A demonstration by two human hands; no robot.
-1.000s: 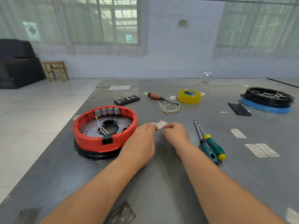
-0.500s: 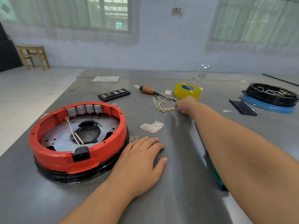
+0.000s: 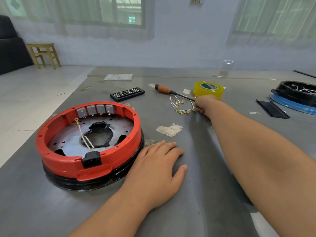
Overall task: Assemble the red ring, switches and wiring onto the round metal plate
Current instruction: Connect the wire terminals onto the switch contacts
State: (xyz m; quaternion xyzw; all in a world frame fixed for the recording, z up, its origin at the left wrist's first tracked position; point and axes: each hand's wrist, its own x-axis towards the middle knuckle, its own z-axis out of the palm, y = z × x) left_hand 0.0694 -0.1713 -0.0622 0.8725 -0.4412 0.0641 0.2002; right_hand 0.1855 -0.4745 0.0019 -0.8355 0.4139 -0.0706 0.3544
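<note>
The red ring sits on the round metal plate at the left, over a black base. Several grey switches line its far inner wall, and a black power socket sits in its near wall with white wires running inward. My left hand rests flat on the table just right of the ring. My right hand reaches far forward and pinches the right end of the loose white wiring bundle with brass terminals.
An orange-handled screwdriver lies behind the wires, with a yellow tape roll beside my right hand. A black bit case, a white paper scrap, a black strip and a black-and-blue round part lie around.
My right hand left the paper scrap, reached forward and took hold of the wire bundle. My left hand settled flat by the ring. The camera moved closer to the table.
</note>
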